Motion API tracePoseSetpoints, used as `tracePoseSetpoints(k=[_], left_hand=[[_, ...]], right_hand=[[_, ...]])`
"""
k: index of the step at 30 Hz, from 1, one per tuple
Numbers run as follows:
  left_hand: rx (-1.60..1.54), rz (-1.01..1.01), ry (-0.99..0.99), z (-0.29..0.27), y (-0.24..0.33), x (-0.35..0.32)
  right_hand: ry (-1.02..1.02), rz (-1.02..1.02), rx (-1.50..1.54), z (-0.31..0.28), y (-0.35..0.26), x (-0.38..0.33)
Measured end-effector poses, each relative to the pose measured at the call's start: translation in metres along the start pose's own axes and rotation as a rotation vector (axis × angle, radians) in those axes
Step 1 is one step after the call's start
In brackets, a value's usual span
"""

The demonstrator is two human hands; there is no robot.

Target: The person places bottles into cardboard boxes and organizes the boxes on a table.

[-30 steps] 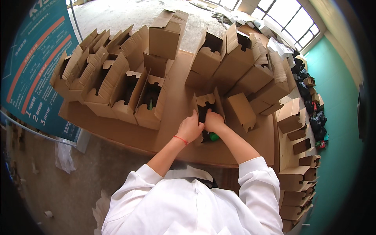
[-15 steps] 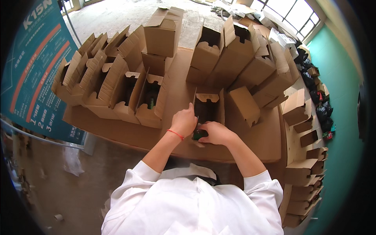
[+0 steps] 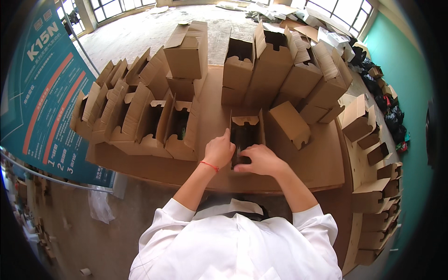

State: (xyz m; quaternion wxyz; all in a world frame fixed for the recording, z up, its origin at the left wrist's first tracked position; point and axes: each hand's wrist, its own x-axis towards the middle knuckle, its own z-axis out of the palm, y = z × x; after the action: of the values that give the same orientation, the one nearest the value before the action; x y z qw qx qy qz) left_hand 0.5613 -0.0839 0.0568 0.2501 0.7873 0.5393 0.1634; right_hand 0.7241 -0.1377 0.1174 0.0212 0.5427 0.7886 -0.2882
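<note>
Both hands now sit lower on the open cardboard box [image 3: 246, 133] mid-worktop [image 3: 326, 158]: left hand [image 3: 218, 151] fingers curl against its left wall, right hand [image 3: 260, 159] fingers press a dark item inside.

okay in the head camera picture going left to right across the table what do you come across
Teal banner → row of open cardboard boxes → left hand → open box with dark contents → right hand → small closed box → stacked flat boxes.
</note>
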Motion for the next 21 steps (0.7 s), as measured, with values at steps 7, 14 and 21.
tracePoseSetpoints(k=[7, 14, 21], left_hand=[[-0.152, 0.209, 0.089, 0.003, 0.006, 0.003], [-0.136, 0.299, -0.007, 0.063, 0.010, 0.018], [0.092, 0.279, -0.024, 0.075, 0.010, 0.016]], right_hand=[[0.666, -0.007, -0.198, 0.020, 0.019, -0.013], [0.786, -0.195, 0.544, 0.076, 0.026, 0.012], [1.000, 0.126, 0.662, 0.111, 0.058, 0.015]])
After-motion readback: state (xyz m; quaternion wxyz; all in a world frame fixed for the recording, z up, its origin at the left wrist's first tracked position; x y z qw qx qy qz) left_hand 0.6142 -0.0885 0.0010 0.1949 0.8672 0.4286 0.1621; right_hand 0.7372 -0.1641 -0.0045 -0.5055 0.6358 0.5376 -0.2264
